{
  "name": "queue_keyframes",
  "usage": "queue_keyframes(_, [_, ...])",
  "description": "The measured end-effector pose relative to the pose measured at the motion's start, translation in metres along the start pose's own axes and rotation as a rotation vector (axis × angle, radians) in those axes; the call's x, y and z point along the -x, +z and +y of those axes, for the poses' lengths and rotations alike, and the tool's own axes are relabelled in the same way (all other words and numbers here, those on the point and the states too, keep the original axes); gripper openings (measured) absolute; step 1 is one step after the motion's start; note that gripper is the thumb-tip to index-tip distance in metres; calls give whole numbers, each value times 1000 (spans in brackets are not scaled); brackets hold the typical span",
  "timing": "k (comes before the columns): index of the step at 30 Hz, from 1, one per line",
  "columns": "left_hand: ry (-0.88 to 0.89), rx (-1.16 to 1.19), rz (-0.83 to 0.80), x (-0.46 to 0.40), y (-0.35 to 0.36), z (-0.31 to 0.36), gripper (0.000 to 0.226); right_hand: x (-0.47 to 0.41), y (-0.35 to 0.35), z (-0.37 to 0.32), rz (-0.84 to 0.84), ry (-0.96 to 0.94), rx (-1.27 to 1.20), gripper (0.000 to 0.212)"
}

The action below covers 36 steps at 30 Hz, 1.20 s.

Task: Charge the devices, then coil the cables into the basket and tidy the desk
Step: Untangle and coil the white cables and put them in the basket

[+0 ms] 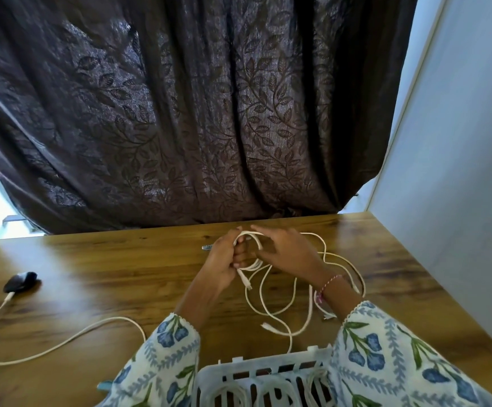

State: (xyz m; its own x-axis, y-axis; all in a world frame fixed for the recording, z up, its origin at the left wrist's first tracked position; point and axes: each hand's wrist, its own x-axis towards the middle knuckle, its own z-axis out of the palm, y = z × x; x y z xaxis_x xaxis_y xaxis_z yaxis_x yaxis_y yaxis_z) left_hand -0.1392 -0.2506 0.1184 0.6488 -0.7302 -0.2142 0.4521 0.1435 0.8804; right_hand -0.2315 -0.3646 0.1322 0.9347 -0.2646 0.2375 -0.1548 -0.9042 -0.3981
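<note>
White cable (280, 289): soft, thin cord, light and limp; partly wound into a small coil at centre frame, the rest trailing in loose loops on the tabletop (106, 265) toward lower right.
Left hand (224, 259): my fingers are curled round one side of the small coil, gripping the gathered turns so they cannot spring apart.
Right hand (285, 251): fingers fairly straight, resting over the coil's right side and guiding the cord; whether thumb and finger pinch the cord I cannot tell.
Handling: I judge the cord bends easily but wants to unwind, so the bundled turns are the place to hold, not the plug ends; one plug end (246, 282) dangles just below my left hand.
Basket (238, 370): pale plastic, at the bottom edge between my sleeves, with coiled white cords already lying inside.
Second cable (47, 345): long white lead snaking across the lower left, its end plugged into a small dark device (19, 282) at the left edge.
Small metal object (208, 247): lies on the tabletop just left of my left hand; too small to identify.
Step in hand: winding the loose loops onto the coil, by my reading.
</note>
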Motion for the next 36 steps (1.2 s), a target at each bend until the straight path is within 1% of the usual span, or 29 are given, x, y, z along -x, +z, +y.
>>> queue_keyframes(3, [-49, 90, -12, 0, 1, -5, 41, -1, 7, -5, -30, 5, -17, 56])
queue_keyframes(7, [-73, 130, 6, -3, -2, -7, 39, 0, 9, -11, -99, 3, 45, 55])
queue_keyframes(9, [-76, 129, -12, -3, -2, -8, 40, -1, 9, -9, -101, -1, 44, 53])
queue_keyframes(12, [-74, 48, -43, -1, -1, -4, 40, -3, 8, -6, -105, -23, 43, 50])
queue_keyframes(15, [-51, -118, -65, -1, -6, 1, 41, -4, 8, -6, -103, -58, 42, 43])
queue_keyframes(17, [-47, -259, -88, 0, -11, 4, 42, -3, 5, -2, -126, -100, -83, 31])
queue_keyframes(18, [-62, -270, -105, 1, -14, 6, 43, -2, 0, 0, -149, -93, -197, 28])
queue_keyframes(19, [-97, -219, -123, 3, -17, 7, 44, 0, -6, 5, -154, -55, -334, 25])
queue_keyframes(20, [-136, -123, -139, 5, -22, 9, 48, 3, -13, 11, -124, -4, -488, 23])
queue_keyframes(22, [-174, 72, -155, 6, -36, 13, 55, 10, -26, 24, 32, 102, -756, 20])
queue_keyframes(23, [-173, 145, -159, 7, -42, 14, 56, 14, -29, 32, 95, 140, -825, 18])
queue_keyframes(24, [-167, 204, -166, 8, -47, 15, 55, 16, -31, 37, 121, 160, -846, 17])
queue_keyframes(26, [-148, 331, -208, 8, -51, 13, 43, 17, -28, 40, 116, 175, -780, 21])
queue_keyframes(28, [-109, 490, -307, 6, -52, 11, 32, 16, -21, 41, 132, 148, -674, 23])
queue_keyframes(30, [-58, 599, -337, 2, -52, 10, 30, 16, -11, 42, 149, 125, -575, 30])
queue_keyframes(32, [-32, 620, -267, -2, -51, 11, 24, 18, -2, 42, 181, 131, -450, 29])
queue_keyframes(33, [-20, 607, -198, -1, -49, 12, 23, 19, 1, 41, 201, 116, -360, 27])
queue_keyframes(34, [-10, 590, -126, -2, -47, 12, 25, 20, 4, 40, 210, 74, -251, 24])
queue_keyframes(36, [12, 584, -29, -4, -43, 10, 34, 23, 5, 34, 167, -29, -25, 19])
